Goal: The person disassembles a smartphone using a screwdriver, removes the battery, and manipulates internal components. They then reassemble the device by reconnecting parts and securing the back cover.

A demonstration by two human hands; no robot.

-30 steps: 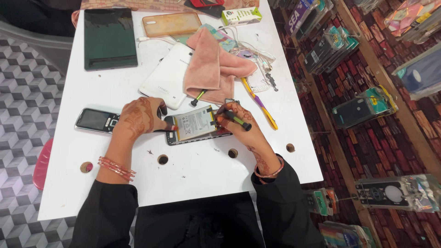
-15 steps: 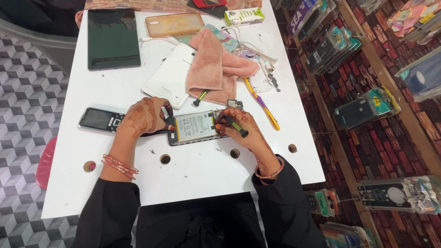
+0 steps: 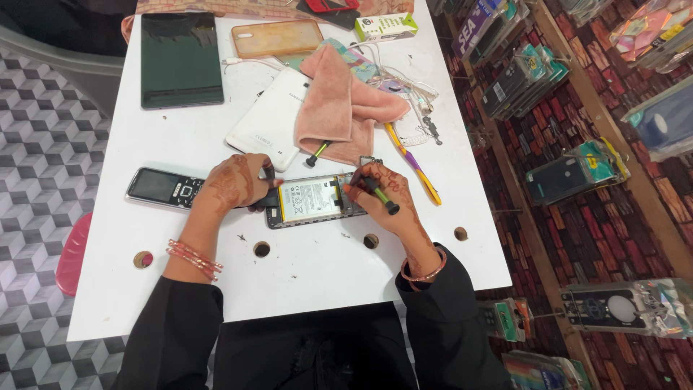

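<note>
Flat, backless phone (image 3: 312,202) (battery exposed)

Opened phone (image 3: 312,202) lay flat, back off, pale battery showing; a green-and-black screwdriver (image 3: 377,193) slanted over its right end.

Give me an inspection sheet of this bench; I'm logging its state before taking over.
Surface: white table with round holes.
Job's things: opened phone, battery exposed; green-black screwdriver.
Clutter: pink cloth, white phone back, black tablet, keypad phone, orange case, yellow-purple toothbrush.
Grippers: left hand steadies the opened phone; right hand holds the screwdriver.
Cables: white cable beside the cloth.
Surroundings: patterned floor tiles; packaged accessories at right.
</note>
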